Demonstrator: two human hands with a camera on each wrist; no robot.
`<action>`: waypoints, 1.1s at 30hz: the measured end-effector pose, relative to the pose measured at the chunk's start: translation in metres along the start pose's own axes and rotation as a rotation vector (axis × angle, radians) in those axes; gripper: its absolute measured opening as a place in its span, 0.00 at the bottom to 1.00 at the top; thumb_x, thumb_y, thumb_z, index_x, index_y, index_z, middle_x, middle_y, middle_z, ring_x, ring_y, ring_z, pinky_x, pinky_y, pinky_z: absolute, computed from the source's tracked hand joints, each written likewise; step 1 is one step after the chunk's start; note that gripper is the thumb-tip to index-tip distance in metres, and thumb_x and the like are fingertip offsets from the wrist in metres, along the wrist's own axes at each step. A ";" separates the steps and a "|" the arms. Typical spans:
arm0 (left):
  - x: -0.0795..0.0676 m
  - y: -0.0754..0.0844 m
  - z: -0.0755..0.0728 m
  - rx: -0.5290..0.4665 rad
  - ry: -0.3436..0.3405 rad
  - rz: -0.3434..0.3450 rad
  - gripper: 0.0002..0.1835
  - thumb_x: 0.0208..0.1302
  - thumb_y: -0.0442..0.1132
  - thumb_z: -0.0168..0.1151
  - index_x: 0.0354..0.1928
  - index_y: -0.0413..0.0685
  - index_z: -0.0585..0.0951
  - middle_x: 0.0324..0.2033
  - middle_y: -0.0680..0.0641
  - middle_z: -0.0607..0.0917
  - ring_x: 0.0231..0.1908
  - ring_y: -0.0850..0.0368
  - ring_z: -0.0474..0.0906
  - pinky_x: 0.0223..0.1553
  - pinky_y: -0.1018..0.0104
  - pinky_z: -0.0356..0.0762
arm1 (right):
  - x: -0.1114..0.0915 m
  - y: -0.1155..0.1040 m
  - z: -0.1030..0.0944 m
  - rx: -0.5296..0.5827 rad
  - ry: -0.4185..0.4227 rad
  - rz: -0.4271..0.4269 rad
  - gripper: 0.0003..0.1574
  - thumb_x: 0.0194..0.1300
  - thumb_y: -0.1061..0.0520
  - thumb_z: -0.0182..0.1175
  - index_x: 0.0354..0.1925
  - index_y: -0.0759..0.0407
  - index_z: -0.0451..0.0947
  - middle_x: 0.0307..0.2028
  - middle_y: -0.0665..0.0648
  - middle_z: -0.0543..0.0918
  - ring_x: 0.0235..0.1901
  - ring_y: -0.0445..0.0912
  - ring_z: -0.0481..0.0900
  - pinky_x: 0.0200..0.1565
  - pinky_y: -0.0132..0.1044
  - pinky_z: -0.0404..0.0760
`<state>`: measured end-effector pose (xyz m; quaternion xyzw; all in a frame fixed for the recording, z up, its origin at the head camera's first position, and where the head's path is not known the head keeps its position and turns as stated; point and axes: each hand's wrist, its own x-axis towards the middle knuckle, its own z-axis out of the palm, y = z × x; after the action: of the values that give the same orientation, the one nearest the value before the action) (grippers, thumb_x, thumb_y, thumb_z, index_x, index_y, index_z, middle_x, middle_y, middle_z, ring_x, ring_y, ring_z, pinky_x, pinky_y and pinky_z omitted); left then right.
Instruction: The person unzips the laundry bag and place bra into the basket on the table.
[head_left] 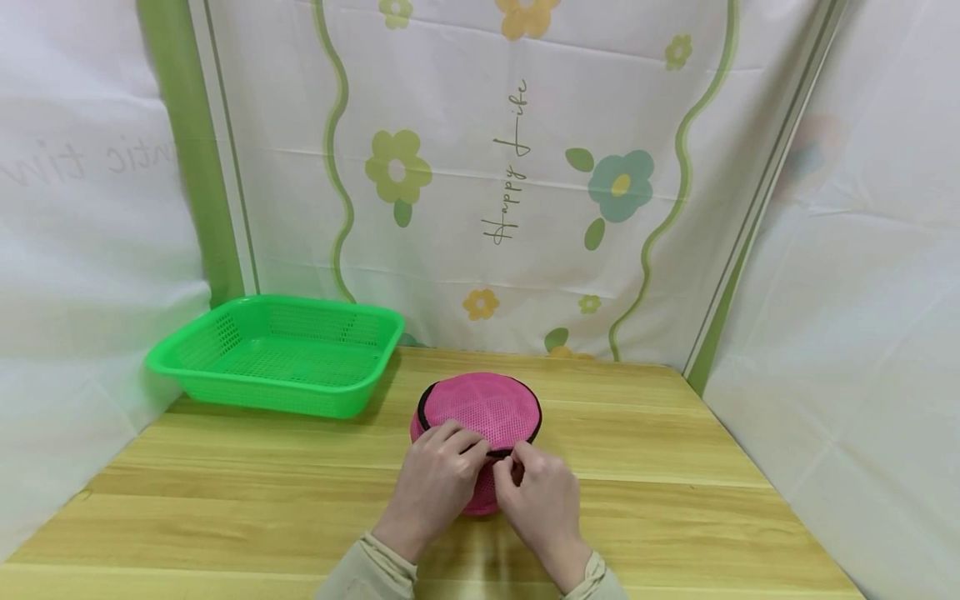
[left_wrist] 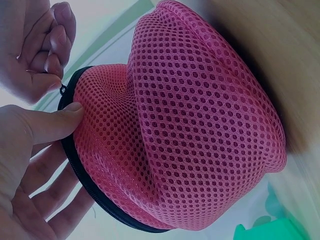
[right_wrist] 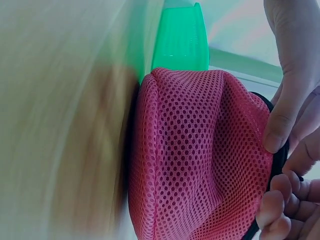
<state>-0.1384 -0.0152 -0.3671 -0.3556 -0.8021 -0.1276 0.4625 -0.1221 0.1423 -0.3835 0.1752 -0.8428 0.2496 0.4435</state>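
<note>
A round pink mesh bag (head_left: 483,404) with a black zipper (left_wrist: 95,192) round its top edge stands on the table before me. At its near side, my left hand (head_left: 441,477) pinches the zippered rim, thumb on the mesh and fingers behind the edge. Right beside it, my right hand (head_left: 543,498) has curled fingers and pinches the small zipper pull (left_wrist: 63,90). In the left wrist view the bag's side wall sags inward in a fold. What lies inside the bag cannot be made out.
A green plastic basket (head_left: 277,390) sits at the back left of the wooden table (head_left: 660,533). A white curtain (head_left: 450,275) with flower prints hangs behind the table, and plain white fabric hangs on both sides.
</note>
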 end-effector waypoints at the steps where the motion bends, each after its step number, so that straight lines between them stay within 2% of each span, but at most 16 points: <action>1: 0.000 0.000 0.000 -0.001 0.000 -0.003 0.06 0.51 0.29 0.71 0.26 0.48 0.86 0.28 0.52 0.85 0.32 0.56 0.79 0.36 0.61 0.82 | 0.000 0.000 0.000 0.001 -0.006 0.000 0.21 0.45 0.63 0.60 0.14 0.44 0.60 0.12 0.38 0.57 0.13 0.29 0.52 0.11 0.22 0.53; 11: 0.001 -0.001 -0.002 0.013 -0.029 -0.020 0.04 0.52 0.31 0.73 0.29 0.46 0.87 0.30 0.50 0.86 0.34 0.54 0.81 0.39 0.60 0.82 | -0.001 0.002 0.004 0.034 -0.048 -0.067 0.20 0.52 0.64 0.61 0.16 0.47 0.63 0.14 0.39 0.59 0.14 0.30 0.55 0.14 0.21 0.54; 16: 0.000 0.000 -0.002 -0.017 -0.051 -0.026 0.06 0.51 0.33 0.75 0.33 0.47 0.88 0.32 0.51 0.86 0.35 0.55 0.80 0.43 0.60 0.82 | -0.001 0.000 0.003 0.057 -0.058 -0.097 0.19 0.54 0.65 0.61 0.18 0.48 0.64 0.15 0.40 0.60 0.15 0.30 0.56 0.15 0.21 0.55; 26: -0.002 0.000 -0.001 -0.054 -0.046 -0.019 0.10 0.51 0.34 0.75 0.38 0.48 0.90 0.35 0.52 0.86 0.37 0.55 0.79 0.44 0.61 0.81 | -0.002 0.000 0.003 0.090 -0.035 -0.120 0.18 0.55 0.64 0.60 0.19 0.49 0.64 0.15 0.41 0.61 0.16 0.30 0.56 0.15 0.20 0.55; 33: -0.001 0.000 -0.002 -0.038 -0.060 -0.012 0.10 0.52 0.33 0.75 0.38 0.49 0.90 0.34 0.52 0.86 0.37 0.56 0.79 0.45 0.61 0.80 | -0.001 0.000 0.002 0.090 -0.005 -0.128 0.17 0.54 0.64 0.60 0.19 0.49 0.65 0.15 0.41 0.61 0.15 0.30 0.56 0.15 0.20 0.55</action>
<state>-0.1364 -0.0164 -0.3669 -0.3631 -0.8153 -0.1345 0.4305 -0.1231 0.1415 -0.3856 0.2490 -0.8190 0.2579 0.4481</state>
